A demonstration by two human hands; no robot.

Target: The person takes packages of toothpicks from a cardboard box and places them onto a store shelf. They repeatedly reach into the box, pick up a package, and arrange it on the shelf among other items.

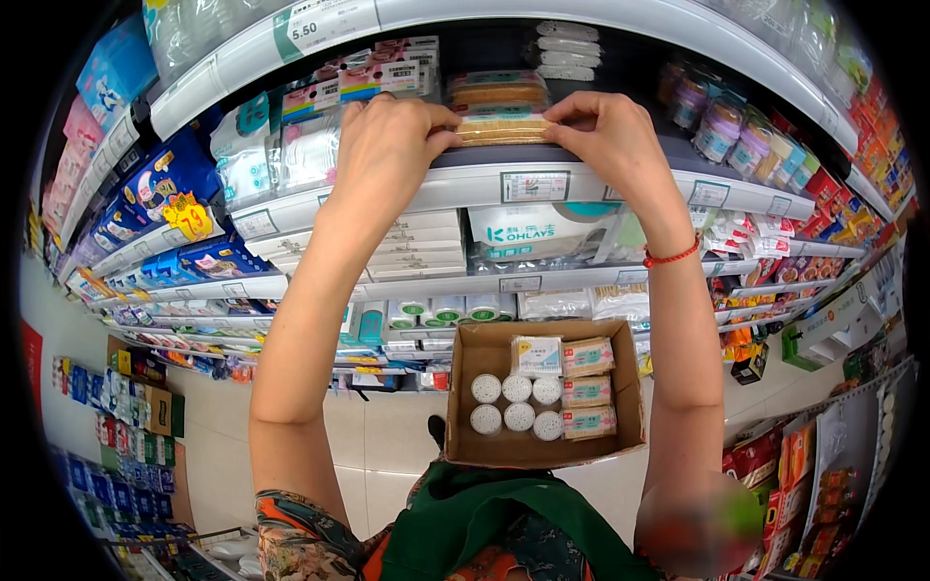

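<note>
A flat clear pack of wooden toothpicks (503, 131) lies at the front edge of a dark shelf (465, 156). My left hand (389, 145) pinches its left end between thumb and fingers. At the other end, the thumb and forefinger of my right hand (616, 132) grip the pack. Similar packs (498, 88) are stacked right behind it. Below my hands is an open cardboard box (465, 444). Several round tubs of cotton swabs (519, 417) fill its left part. Toothpick packs (587, 391) line its right side, beside a square white packet (537, 356).
Bagged white goods (312, 156) stand left of my left hand. Lidded jars (718, 131) stand to the right, and small white bundles (569, 51) lie farther back. An upper shelf edge (465, 13) overhangs my hands. Lower shelves hold a large white package (545, 231).
</note>
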